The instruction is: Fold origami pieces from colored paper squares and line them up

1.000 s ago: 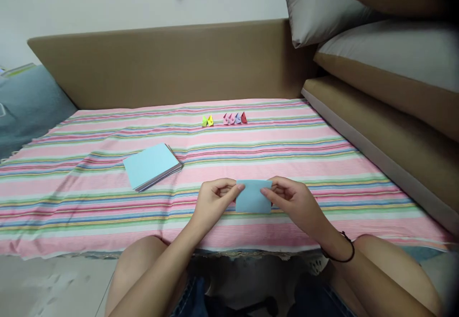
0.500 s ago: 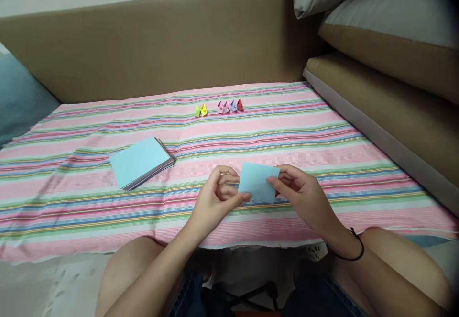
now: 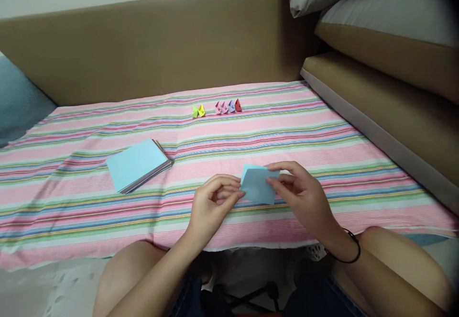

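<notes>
A light blue sheet of paper [image 3: 258, 187], folded over with its two layers slightly apart at the top, is held up above the striped cloth. My left hand [image 3: 217, 200] pinches its left edge between thumb and fingers. At the right edge, my right hand [image 3: 299, 190] grips the paper, thumb in front and index finger along the top corner. To the left lies a stack of coloured paper [image 3: 138, 164] with a light blue sheet on top.
Small folded paper pieces stand farther back: a yellow-green pair [image 3: 198, 111] and a row in pink, purple and red [image 3: 228, 107]. The striped cloth [image 3: 89, 202] covers the seat. Cushions [image 3: 387, 78] are piled at the right, and a brown backrest [image 3: 161, 49] rises behind.
The paper's front layer has tilted, and a second layer now shows behind its top edge. My right index finger has come up onto the top corner. My left fingers have drawn closer together.
</notes>
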Demonstrator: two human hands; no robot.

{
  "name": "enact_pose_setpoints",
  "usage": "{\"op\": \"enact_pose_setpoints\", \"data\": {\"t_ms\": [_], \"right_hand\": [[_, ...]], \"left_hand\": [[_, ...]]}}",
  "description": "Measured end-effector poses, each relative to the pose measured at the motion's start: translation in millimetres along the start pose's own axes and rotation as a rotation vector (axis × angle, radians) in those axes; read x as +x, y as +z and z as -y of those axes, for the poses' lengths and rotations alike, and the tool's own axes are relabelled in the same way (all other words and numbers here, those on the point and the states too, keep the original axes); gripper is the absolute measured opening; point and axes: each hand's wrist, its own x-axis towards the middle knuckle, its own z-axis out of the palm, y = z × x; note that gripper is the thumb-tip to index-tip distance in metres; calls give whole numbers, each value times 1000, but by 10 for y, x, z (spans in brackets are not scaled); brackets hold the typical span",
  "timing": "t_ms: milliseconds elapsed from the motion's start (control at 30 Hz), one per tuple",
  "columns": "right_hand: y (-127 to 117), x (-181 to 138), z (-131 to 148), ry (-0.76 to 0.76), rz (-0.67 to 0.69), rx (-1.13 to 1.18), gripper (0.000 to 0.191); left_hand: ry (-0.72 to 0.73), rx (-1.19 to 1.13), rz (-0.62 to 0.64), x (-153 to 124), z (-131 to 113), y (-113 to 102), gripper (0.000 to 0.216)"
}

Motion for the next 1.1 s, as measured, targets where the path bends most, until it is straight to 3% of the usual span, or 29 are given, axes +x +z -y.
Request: {"op": "enact_pose_setpoints", "data": {"t_ms": [133,233,300,433,600,700,867,1100], "right_hand": [[9,-3,21,-87,-27,1,7],[6,-4,27,-81,-17,-29,9],[-5,1,21,-61,6,-20,12],[-39,28,1,-106,61,-131,13],[-35,61,2,-251,191,-317,23],[-2,54,5,-167,206,-255,15],[32,22,-33,110,196,-77,24],[23,55,-47,309,347,229,23]], "left_hand": [[63,20,34,-16,1,-15,6],[65,112,156,-11,-10,-24,10],[142,239,209,2,-14,-24,9],[297,416,138,22,-12,-24,6],[150,345,43,34,-37,-55,11],[102,267,42,49,-52,-70,11],[-90,80,119,43,-31,-50,17],[-216,-18,137,49,6,-43,22]]}}
